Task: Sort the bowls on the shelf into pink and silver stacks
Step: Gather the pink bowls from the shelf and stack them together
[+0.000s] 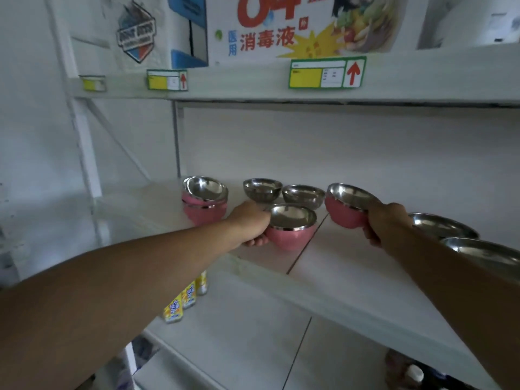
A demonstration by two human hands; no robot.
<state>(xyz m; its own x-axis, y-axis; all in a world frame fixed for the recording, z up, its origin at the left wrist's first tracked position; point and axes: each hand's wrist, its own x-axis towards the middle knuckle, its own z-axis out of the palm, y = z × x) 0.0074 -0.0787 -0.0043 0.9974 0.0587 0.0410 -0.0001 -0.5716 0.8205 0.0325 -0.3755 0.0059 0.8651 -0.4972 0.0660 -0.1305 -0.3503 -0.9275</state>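
So the way to nail this step, I reckoned, was to drop each pink bowl straight down into the pink stack [204, 204] at the left end of the shelf [351, 280], rim level so it nested and didn't sit cocked like the top one there already looked a bit tilted. One bowl at a time would've been smarter than both at once, since the steel linings looked slippery. As for the hands: the left hand [250, 223] was curled round the near pink bowl [291, 228], fingers wrapped under its side and thumb up by the rim, and I couldn't tell if the bowl was touching the shelf or just off it. The right hand [385, 222] gripped the other pink bowl [347, 205] by its right side, held clear of the shelf and tipped toward the left. Two loose silver bowls [262, 190] [303, 195] sat side by side just behind the near pink one, not stacked yet, and two wider steel dishes [443, 225] peeked out from behind the right arm.
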